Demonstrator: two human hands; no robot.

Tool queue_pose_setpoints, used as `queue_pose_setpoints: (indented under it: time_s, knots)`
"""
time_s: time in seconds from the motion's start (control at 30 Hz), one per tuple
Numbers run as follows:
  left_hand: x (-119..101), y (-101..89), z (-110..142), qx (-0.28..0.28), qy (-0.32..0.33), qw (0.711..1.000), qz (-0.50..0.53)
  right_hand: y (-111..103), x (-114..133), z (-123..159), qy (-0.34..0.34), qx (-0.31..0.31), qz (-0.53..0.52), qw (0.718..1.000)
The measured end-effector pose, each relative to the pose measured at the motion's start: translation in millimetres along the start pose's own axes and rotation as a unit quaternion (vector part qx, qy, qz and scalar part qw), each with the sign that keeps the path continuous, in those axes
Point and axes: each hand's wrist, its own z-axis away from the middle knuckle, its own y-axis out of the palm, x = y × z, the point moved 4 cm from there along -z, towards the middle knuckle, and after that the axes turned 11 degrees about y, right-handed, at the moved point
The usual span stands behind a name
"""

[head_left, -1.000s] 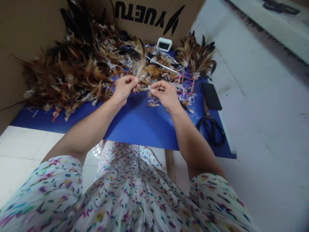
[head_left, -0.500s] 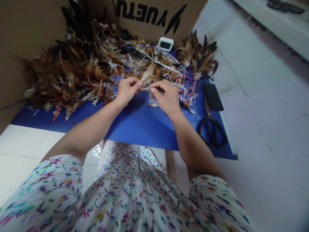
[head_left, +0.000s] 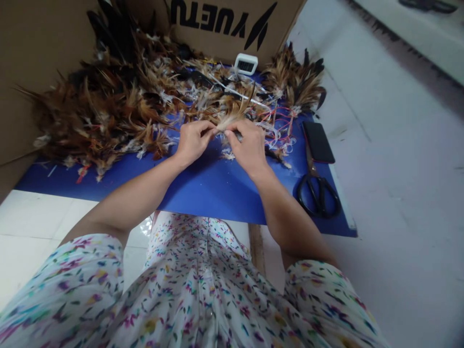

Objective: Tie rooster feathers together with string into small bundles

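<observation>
Between my two hands, just above the blue tabletop (head_left: 203, 193), is a small bunch of feathers (head_left: 232, 117), pale and fluffy at the base with brown tips pointing up and right. My left hand (head_left: 195, 140) pinches the base of the bunch from the left. From the right, my right hand (head_left: 248, 145) has thumb and forefinger closed on the same bunch, close to the left fingertips. Behind and left of my hands spreads a heap of brown feathers (head_left: 108, 111). Pink and white strings (head_left: 281, 130) lie right of my right hand.
Black-handled scissors (head_left: 318, 195) and a black phone (head_left: 318, 141) lie at the table's right edge. A white digital timer (head_left: 246, 64) stands at the back, before a cardboard box wall (head_left: 217, 41). More bundled feathers (head_left: 295, 79) sit at the back right.
The feather bunch has tipped over to the right, its tips swinging from upright to slanting. My left hand has moved slightly right, bringing its fingertips nearer to my right hand.
</observation>
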Motion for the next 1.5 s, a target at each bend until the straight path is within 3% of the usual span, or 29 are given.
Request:
queue_pose_setpoints:
  time_s: [0.17, 0.5, 0.93, 1.3, 1.5]
  knots:
    - [-1, 0.9, 1, 0.014, 0.033, 0.999, -0.024, 2, -1, 0, -0.006, 0.001, -0.002, 1.000]
    - [1, 2.9, 2, 0.026, 0.028, 0.999, -0.021, 0, 4, 2, 0.017, 0.035, -0.021, 0.999]
    - [-1, 2.0, 1, 0.032, 0.051, 0.998, -0.029, 1, 7, 3, 0.004, 0.024, -0.022, 0.999]
    - [12, 1.8, -1, 0.001, -0.080, 0.990, 0.113, -11, -4, -5, 0.047, -0.022, -0.098, 0.994]
    - [24, 6.4, 0, -0.026, -0.109, 0.979, 0.168, -11, -9, -7, 0.079, -0.022, -0.139, 0.987]
